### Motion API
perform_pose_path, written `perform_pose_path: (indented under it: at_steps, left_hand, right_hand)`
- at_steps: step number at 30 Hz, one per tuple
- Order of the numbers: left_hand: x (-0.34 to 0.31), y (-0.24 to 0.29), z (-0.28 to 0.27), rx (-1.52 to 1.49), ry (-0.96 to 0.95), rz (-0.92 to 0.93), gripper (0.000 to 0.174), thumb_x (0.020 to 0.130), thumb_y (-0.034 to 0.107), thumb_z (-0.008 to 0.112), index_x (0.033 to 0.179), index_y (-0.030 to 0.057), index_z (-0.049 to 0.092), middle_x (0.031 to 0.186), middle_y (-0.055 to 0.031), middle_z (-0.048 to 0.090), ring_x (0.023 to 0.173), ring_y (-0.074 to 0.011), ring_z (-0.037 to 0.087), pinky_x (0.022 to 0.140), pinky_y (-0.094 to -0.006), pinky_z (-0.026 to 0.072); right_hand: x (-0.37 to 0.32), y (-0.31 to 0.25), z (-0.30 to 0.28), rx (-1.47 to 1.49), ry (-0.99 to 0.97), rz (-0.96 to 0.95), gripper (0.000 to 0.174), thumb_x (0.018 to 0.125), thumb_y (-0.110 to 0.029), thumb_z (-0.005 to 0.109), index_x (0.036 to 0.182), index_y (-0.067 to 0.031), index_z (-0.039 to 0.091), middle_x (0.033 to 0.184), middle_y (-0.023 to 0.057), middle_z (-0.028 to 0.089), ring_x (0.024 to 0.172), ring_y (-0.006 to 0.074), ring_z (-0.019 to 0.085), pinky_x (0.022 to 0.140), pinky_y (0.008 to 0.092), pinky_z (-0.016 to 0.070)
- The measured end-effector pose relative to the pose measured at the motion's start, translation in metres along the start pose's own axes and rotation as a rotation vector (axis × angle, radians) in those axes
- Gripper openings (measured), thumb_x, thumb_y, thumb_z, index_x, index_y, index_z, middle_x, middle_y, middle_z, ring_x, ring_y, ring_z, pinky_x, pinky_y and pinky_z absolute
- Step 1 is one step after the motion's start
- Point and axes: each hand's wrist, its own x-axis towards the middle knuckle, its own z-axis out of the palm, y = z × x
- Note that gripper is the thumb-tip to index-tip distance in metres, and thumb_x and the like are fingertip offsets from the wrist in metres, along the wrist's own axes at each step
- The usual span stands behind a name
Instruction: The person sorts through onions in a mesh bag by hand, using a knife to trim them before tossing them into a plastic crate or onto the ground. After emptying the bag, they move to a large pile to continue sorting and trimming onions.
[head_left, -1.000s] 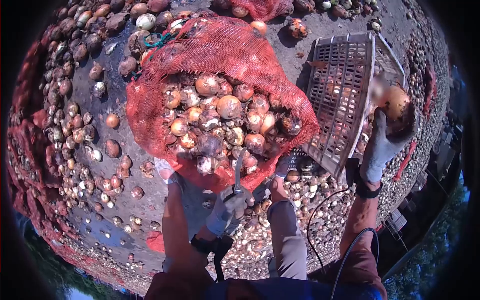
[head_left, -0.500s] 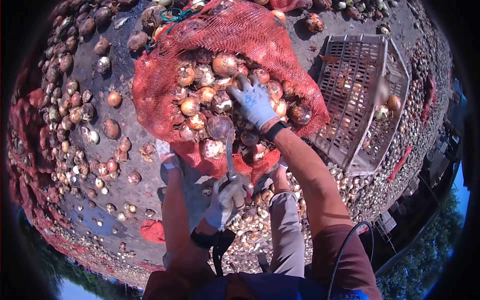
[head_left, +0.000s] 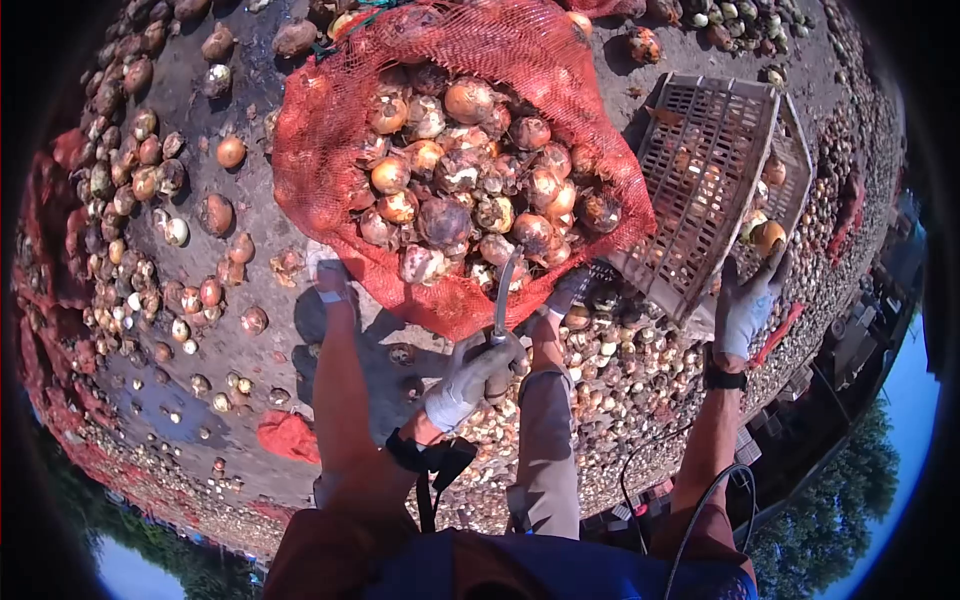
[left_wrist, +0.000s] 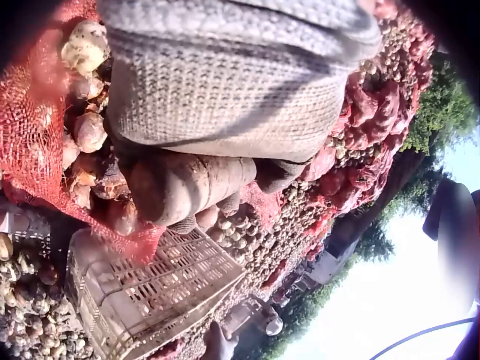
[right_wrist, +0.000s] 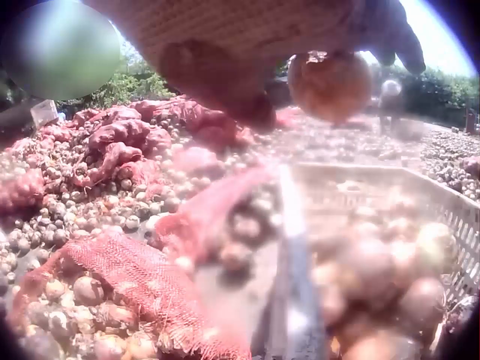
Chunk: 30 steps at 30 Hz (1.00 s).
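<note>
My gloved left hand [head_left: 472,376] grips the handle of a knife [head_left: 506,285]. Its curved blade points up across the near edge of a red mesh sack [head_left: 525,62] heaped with onions [head_left: 443,221]. In the left wrist view, the gloved fingers [left_wrist: 225,82] wrap round the thick handle [left_wrist: 195,180]. Over the near end of a slatted plastic crate [head_left: 700,140], my gloved right hand [head_left: 748,308] has its thumb and fingers spread apart. An onion [right_wrist: 330,86] is just beyond those fingertips, above the crate's opening. More onions [right_wrist: 375,262] lie inside the crate.
Loose onions [head_left: 215,214] lie over the ground on the left, and a dense spread of them [head_left: 640,380] covers the right. My feet [head_left: 328,272] stand at the sack's near side. A cable [head_left: 690,520] loops beside my right arm. Filled red sacks [right_wrist: 120,142] are piled farther off.
The right hand carried an onion to the crate, then reached into the sack, and is now back at the crate with another onion. The left hand keeps its grip on the knife.
</note>
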Motion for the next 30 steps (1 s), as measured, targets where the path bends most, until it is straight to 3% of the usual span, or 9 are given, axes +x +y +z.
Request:
perform_pose_path:
  at_steps: [4, 7, 12, 15, 19, 24, 26, 28, 30]
  left_hand:
    - [-0.009, 0.001, -0.01, -0.121, -0.093, -0.107, 0.039, 0.091, 0.036, 0.056, 0.091, -0.0029, 0.06, 0.08, -0.0076, 0.061, 0.07, -0.0123, 0.056, 0.064, -0.027, 0.0438]
    - [-0.005, -0.011, -0.02, -0.193, -0.122, 0.062, 0.029, 0.093, 0.028, 0.055, 0.095, -0.0001, 0.06, 0.072, -0.002, 0.055, 0.055, -0.0064, 0.044, 0.05, -0.0239, 0.0341]
    - [-0.019, 0.0, -0.028, -0.168, 0.002, -0.04, 0.033, 0.089, 0.032, 0.056, 0.089, -0.0008, 0.058, 0.086, -0.0133, 0.061, 0.072, -0.0196, 0.057, 0.065, -0.0306, 0.0462]
    - [-0.009, -0.003, -0.026, -0.203, -0.078, 0.125, 0.029, 0.089, 0.027, 0.052, 0.089, -0.002, 0.058, 0.083, -0.011, 0.061, 0.067, -0.0155, 0.054, 0.06, -0.0286, 0.0432]
    - [-0.01, 0.003, -0.025, -0.278, -0.17, 0.096, 0.035, 0.088, 0.031, 0.057, 0.094, -0.0035, 0.058, 0.087, -0.0119, 0.061, 0.071, -0.0167, 0.058, 0.061, -0.0299, 0.047]
    - [-0.008, 0.002, -0.016, -0.315, -0.176, 0.009, 0.041, 0.088, 0.037, 0.06, 0.097, -0.0031, 0.058, 0.087, -0.0123, 0.062, 0.068, -0.0189, 0.061, 0.059, -0.0306, 0.0505]
    - [-0.006, 0.0, -0.014, -0.214, -0.152, 0.032, 0.041, 0.088, 0.039, 0.059, 0.093, -0.002, 0.06, 0.082, -0.0098, 0.062, 0.059, -0.0147, 0.059, 0.053, -0.0275, 0.0493]
    - [-0.01, 0.015, -0.006, -0.155, -0.134, 0.006, 0.041, 0.089, 0.039, 0.058, 0.092, -0.0017, 0.061, 0.079, -0.0084, 0.062, 0.055, -0.0131, 0.058, 0.05, -0.0261, 0.0486]
    - [-0.01, 0.008, -0.012, -0.219, -0.176, 0.024, 0.039, 0.09, 0.037, 0.056, 0.094, -0.0019, 0.061, 0.08, -0.0093, 0.063, 0.057, -0.0139, 0.06, 0.051, -0.0266, 0.0496]
  right_hand:
    - [-0.049, -0.168, 0.018, 0.477, -0.445, -0.381, 0.073, 0.074, -0.024, 0.078, 0.137, -0.0103, 0.043, 0.138, 0.0214, 0.043, 0.123, 0.0404, 0.047, 0.099, 0.046, 0.0432]
    - [-0.1, -0.269, 0.084, 0.718, -0.898, -0.057, 0.088, 0.071, -0.035, 0.08, 0.142, -0.0058, 0.038, 0.141, 0.0225, 0.041, 0.126, 0.0388, 0.046, 0.103, 0.0444, 0.0418]
    - [-0.125, -0.346, 0.143, 0.75, -0.877, 0.335, 0.082, 0.071, -0.032, 0.077, 0.14, -0.0075, 0.039, 0.136, 0.0283, 0.042, 0.116, 0.0444, 0.053, 0.096, 0.0453, 0.0478]
    - [-0.14, -0.315, 0.149, 1.026, -0.762, 0.46, 0.08, 0.071, -0.031, 0.078, 0.136, -0.0036, 0.04, 0.122, 0.029, 0.051, 0.112, 0.0458, 0.053, 0.093, 0.0466, 0.0463]
    - [-0.11, -0.209, 0.034, 1.283, -0.333, 0.515, 0.079, 0.068, -0.012, 0.082, 0.135, 0.0001, 0.04, 0.13, 0.0152, 0.047, 0.12, 0.0243, 0.047, 0.102, 0.0356, 0.0394]
    - [-0.052, -0.037, -0.018, 0.949, 0.453, 0.465, 0.085, 0.077, -0.009, 0.079, 0.144, -0.001, 0.027, 0.145, 0.017, 0.032, 0.131, 0.0277, 0.038, 0.111, 0.0411, 0.0326]
    - [-0.039, 0.011, -0.01, 0.129, 0.233, 0.351, 0.086, 0.081, -0.017, 0.076, 0.147, -0.001, 0.023, 0.146, 0.0212, 0.03, 0.133, 0.0333, 0.036, 0.112, 0.0422, 0.0304]
    - [-0.035, 0.008, 0.001, 0.145, -0.19, 0.38, 0.073, 0.085, -0.021, 0.072, 0.144, -0.0007, 0.034, 0.144, 0.0248, 0.033, 0.134, 0.0385, 0.036, 0.111, 0.0435, 0.0307]
    - [-0.036, -0.052, 0.01, 0.438, -0.179, 0.112, 0.068, 0.083, -0.022, 0.072, 0.141, -0.0051, 0.041, 0.143, 0.0241, 0.037, 0.132, 0.0389, 0.038, 0.109, 0.0446, 0.0338]
